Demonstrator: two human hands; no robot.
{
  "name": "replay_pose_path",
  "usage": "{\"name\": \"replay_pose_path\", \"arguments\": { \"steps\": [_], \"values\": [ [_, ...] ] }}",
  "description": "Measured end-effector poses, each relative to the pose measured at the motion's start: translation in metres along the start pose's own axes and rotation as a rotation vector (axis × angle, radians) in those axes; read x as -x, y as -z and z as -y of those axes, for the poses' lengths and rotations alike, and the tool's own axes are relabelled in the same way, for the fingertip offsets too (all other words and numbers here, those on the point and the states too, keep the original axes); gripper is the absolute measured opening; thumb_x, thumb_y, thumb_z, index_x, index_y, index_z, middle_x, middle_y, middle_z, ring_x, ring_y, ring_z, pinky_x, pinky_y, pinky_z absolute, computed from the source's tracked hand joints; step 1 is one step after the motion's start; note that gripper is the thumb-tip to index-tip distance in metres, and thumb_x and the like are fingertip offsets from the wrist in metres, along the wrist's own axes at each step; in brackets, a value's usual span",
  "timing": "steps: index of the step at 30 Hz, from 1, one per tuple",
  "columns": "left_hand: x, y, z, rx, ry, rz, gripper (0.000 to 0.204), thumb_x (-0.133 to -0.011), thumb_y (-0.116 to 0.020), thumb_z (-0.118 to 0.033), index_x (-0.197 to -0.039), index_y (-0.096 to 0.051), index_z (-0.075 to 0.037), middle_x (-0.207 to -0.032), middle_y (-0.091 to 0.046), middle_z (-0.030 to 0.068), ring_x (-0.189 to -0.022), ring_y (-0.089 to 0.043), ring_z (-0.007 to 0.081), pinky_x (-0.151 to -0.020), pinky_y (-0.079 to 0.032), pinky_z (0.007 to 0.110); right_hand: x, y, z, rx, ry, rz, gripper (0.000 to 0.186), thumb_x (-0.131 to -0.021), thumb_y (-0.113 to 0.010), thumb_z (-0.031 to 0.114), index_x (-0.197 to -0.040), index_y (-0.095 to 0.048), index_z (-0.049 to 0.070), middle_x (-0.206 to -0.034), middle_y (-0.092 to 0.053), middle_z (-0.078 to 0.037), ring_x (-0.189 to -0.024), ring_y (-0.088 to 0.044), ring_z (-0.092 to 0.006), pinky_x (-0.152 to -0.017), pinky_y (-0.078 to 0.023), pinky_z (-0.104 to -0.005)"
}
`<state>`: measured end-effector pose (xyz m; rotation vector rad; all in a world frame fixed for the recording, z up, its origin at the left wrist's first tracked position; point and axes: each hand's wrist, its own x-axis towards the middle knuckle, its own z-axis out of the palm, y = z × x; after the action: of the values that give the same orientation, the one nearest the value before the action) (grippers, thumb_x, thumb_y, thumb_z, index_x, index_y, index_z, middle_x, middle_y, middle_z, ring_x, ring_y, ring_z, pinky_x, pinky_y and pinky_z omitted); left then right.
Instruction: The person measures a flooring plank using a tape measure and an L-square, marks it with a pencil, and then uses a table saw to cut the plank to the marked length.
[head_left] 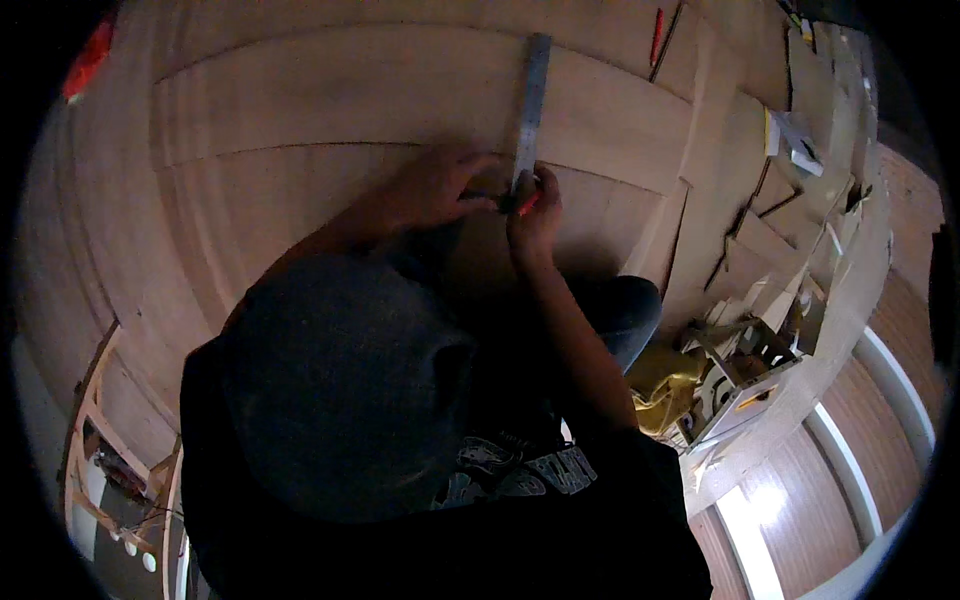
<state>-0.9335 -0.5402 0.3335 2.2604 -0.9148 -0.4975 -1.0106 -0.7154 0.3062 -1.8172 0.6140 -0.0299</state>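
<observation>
Two bare hands are working close together on a wide sheet of pale wooden board (pixel 330 110) that is covering the bench. Nearest the camera, a dark rounded cap and a black printed shirt are filling the lower middle of the view, and both forearms are reaching out from beneath them. The left hand (pixel 435 185) is lying knuckles up on the board, its fingers curled and pressing at the near end of a long grey metal ruler (pixel 531 100) (whether it is pinching the ruler or only pressing on it cannot be told). The right hand (pixel 535 210) is closing around a short red pencil (pixel 527 203), whose tip is sitting just beside the ruler's near end, right next to the left fingertips. The ruler is lying flat on the board and is running straight away from the hands toward the far edge. Further off to the right, a heap of light wooden offcuts (pixel 760 240) and a crumpled yellow cloth (pixel 665 385) are lying near the bench's edge. Farthest away, a second red pencil (pixel 657 35) is resting on the board, well apart from the hands.
</observation>
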Motion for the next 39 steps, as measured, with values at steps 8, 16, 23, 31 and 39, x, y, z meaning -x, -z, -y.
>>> {"name": "replay_pose_path", "arguments": {
  "steps": [8,16,23,31,39],
  "values": [
    [0.012,-0.061,0.049,-0.197,-0.026,-0.141,0.046,-0.087,-0.064,-0.019,-0.132,-0.059,-0.013,-0.134,-0.055,0.0140,-0.125,-0.049,0.0395,-0.106,-0.041,0.052,-0.020,0.006,-0.018,0.055,-0.072,0.079,0.039,-0.101,-0.058,0.025,-0.131,-0.053,0.001,-0.103,-0.068,-0.018,-0.090,-0.066,-0.0217,-0.076,-0.052,-0.0345],
    [0.004,-0.069,0.068,-0.371,-0.142,-0.154,0.042,-0.082,-0.069,-0.020,-0.123,-0.064,-0.013,-0.128,-0.058,0.0097,-0.124,-0.050,0.0346,-0.107,-0.041,0.051,0.009,0.068,-0.056,0.152,-0.153,-0.016,0.041,-0.099,-0.061,0.021,-0.133,-0.051,0.001,-0.110,-0.067,-0.015,-0.096,-0.064,-0.0191,-0.084,-0.051,-0.0322],
    [-0.022,-0.064,0.069,-0.176,-0.058,-0.172,0.048,-0.075,-0.080,-0.017,-0.119,-0.066,-0.011,-0.130,-0.055,0.0097,-0.125,-0.049,0.0335,-0.106,-0.045,0.046,0.005,0.065,-0.052,0.336,-0.003,0.069,0.035,-0.102,-0.054,0.013,-0.136,-0.045,0.006,-0.112,-0.063,-0.015,-0.099,-0.064,-0.0231,-0.085,-0.051,-0.0338],
    [-0.063,-0.039,0.064,-0.291,-0.265,-0.061,0.091,-0.068,-0.085,-0.038,-0.146,-0.045,-0.017,-0.157,-0.035,0.0055,-0.144,-0.030,0.0304,-0.120,-0.022,0.051,0.009,0.062,-0.017,0.135,-0.119,0.148,0.042,-0.104,-0.049,0.026,-0.139,-0.043,0.005,-0.100,-0.067,-0.015,-0.092,-0.065,-0.0242,-0.086,-0.051,-0.0352],
    [-0.075,-0.031,0.072,-0.345,-0.260,0.086,0.097,-0.069,-0.080,-0.052,-0.151,-0.039,-0.021,-0.162,-0.028,0.0008,-0.150,-0.023,0.0224,-0.121,-0.016,0.051,0.000,0.060,-0.005,0.228,-0.022,0.107,0.041,-0.104,-0.045,0.030,-0.133,-0.050,0.001,-0.092,-0.062,-0.012,-0.091,-0.063,-0.0200,-0.083,-0.050,-0.0338]
  ]
}}
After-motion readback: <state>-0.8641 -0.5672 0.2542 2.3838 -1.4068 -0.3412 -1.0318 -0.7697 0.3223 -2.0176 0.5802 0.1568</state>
